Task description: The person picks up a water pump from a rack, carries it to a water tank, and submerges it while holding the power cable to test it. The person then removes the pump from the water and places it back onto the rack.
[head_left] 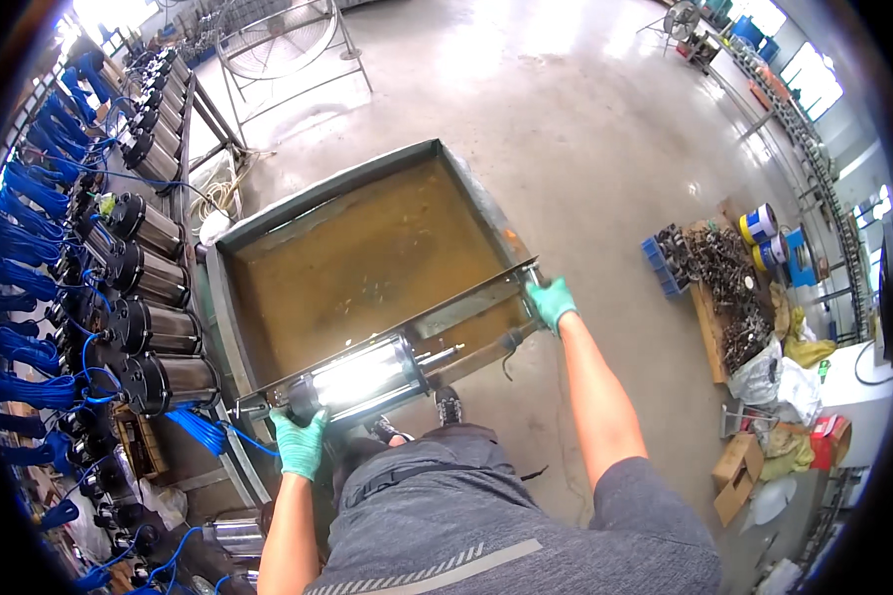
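Steel cylindrical motor [364, 379] on dark metal cradle [448, 315], grey rectangular tank's [225, 309] near side.
Right green-gloved hand [552, 300] curled round cradle; left hand [300, 442] at motor's end, closure unclear (likely heavy, slick; lift by cradle ends).

shiny silver cylinder [362, 377] here, black cap [304, 399] on the left end, skinny shaft [442, 355] poking out the right. it's lying sideways along a long dark metal frame [466, 295], slanted across the tank's near end.

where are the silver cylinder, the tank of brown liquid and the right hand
Silver cylinder [364, 379]: head view, middle of its shiny side
Tank of brown liquid [230, 322]: head view, its left wall
Right hand [553, 300]: head view, its gloved back
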The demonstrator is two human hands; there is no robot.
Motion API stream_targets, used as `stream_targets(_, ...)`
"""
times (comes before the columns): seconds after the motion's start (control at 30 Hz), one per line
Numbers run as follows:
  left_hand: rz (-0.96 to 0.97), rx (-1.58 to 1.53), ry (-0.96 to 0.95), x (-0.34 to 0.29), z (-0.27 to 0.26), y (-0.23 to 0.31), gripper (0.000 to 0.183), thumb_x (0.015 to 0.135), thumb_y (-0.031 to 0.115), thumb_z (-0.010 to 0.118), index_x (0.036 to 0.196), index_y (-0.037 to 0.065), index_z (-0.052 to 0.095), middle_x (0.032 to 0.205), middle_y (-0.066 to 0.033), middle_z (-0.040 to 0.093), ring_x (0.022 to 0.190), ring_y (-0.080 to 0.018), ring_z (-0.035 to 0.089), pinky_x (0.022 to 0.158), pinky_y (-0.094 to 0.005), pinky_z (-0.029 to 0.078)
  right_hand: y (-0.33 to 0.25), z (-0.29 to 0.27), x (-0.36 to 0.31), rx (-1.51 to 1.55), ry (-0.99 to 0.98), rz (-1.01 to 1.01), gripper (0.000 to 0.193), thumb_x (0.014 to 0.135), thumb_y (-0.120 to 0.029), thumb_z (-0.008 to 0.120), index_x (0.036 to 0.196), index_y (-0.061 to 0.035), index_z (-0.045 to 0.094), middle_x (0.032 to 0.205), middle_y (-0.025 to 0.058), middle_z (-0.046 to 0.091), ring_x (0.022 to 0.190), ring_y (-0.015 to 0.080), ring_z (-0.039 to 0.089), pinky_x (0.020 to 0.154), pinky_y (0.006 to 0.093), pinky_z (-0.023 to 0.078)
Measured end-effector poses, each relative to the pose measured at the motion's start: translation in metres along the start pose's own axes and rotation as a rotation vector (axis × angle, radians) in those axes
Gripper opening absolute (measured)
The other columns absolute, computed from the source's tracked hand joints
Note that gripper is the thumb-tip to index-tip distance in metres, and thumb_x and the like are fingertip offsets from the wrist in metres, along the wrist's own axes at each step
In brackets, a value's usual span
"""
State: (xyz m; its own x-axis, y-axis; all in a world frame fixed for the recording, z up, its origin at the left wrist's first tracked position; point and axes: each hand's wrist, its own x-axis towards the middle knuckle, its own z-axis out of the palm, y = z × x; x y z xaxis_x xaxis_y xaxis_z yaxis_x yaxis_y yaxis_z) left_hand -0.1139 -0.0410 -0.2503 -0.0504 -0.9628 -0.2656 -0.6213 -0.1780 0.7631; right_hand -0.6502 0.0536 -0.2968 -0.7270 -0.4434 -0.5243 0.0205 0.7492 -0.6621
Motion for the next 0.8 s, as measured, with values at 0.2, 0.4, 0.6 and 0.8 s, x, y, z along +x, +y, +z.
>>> stream_targets(0.2, 0.108, -0.056, 0.039, 0.005, -0.002, -0.028, 0.062, 0.081, 0.011, 0.085, 0.124, 0.0, 0.042, 0.113, -0.0126, 0.062, 0.098, -0.0206, 0.06, 0.089, -0.0341, 0.051, -0.033, 0.033, 0.02, -0.097, 0.136, -0.245, 0.046, 0.095, -0.038, 0.068, 0.123, -0.0061, 0.051, 0.102, 0.0124, 0.067, 0.091, 0.025, 0.062, 0.084, 0.0406, 0.051)
stream_targets(0.4, 0.041, -0.08, -0.007, -0.001, -0.007, 0.002, 0.059, 0.078, 0.014, 0.087, 0.117, 0.002, 0.045, 0.106, -0.0114, 0.064, 0.094, -0.0198, 0.059, 0.086, -0.0328, 0.052, -0.06, 0.037, -0.096, 0.228, -0.289, -0.338, 0.012, 0.096, -0.018, 0.063, 0.093, -0.009, 0.056, 0.07, 0.0, 0.053, 0.06, 0.0089, 0.046, 0.053, 0.0287, 0.041)
stream_targets(0.6, -0.048, -0.052, -0.023, -0.003, -0.008, 0.018, 0.067, 0.077, 0.01, 0.088, 0.124, -0.003, 0.042, 0.112, -0.0147, 0.06, 0.098, -0.0219, 0.056, 0.091, -0.0345, 0.049, -0.041, 0.069, -0.122, 0.462, -0.609, 0.033, 0.015, 0.096, -0.016, 0.048, 0.088, -0.0119, 0.06, 0.065, 0.0043, 0.059, 0.04, 0.0085, 0.038, 0.035, 0.0247, 0.026)
stream_targets(0.8, -0.029, -0.091, -0.04, 0.002, -0.009, -0.004, 0.065, 0.077, 0.01, 0.088, 0.123, -0.002, 0.042, 0.11, -0.0145, 0.06, 0.097, -0.0221, 0.056, 0.089, -0.0345, 0.05, -0.04, 0.076, -0.122, 0.496, -0.68, 0.045, 0.019, 0.097, -0.016, 0.045, 0.09, -0.0112, 0.062, 0.065, 0.0038, 0.059, 0.04, 0.0079, 0.036, 0.035, 0.024, 0.024)
